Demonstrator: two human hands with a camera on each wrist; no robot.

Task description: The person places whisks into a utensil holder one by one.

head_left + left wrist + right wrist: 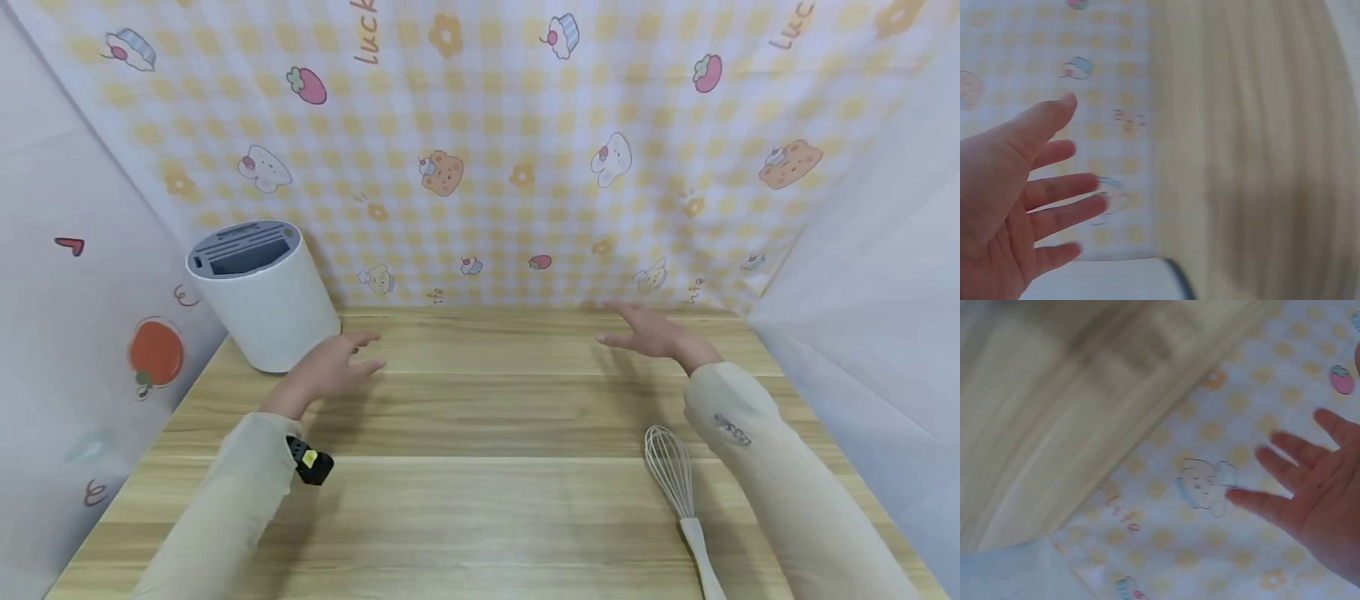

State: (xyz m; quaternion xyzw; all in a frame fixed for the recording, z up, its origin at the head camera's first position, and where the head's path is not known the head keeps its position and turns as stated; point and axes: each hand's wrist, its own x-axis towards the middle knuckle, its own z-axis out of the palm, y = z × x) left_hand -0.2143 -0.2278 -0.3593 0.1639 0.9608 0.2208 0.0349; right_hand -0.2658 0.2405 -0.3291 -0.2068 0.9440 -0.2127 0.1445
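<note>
My left hand (327,372) is held over the table just in front of the white knife block (273,300), fingers spread and holding nothing. In the left wrist view, that hand (1016,200) has its fingers apart, with the block's white edge (1104,281) below them. On the other side my right hand (654,333) hovers above the table near its back edge, also holding nothing. Its spread fingers (1272,503) show in the right wrist view. A whisk (670,475) with a pale handle lies on the table, nearer to me than the right hand, beside the right sleeve.
The wooden table (480,500) meets a yellow checked cloth (487,125) hanging at the back. White sheets stand at the left (75,333) and right (862,275) sides. The block's top has slots and a wide dark opening.
</note>
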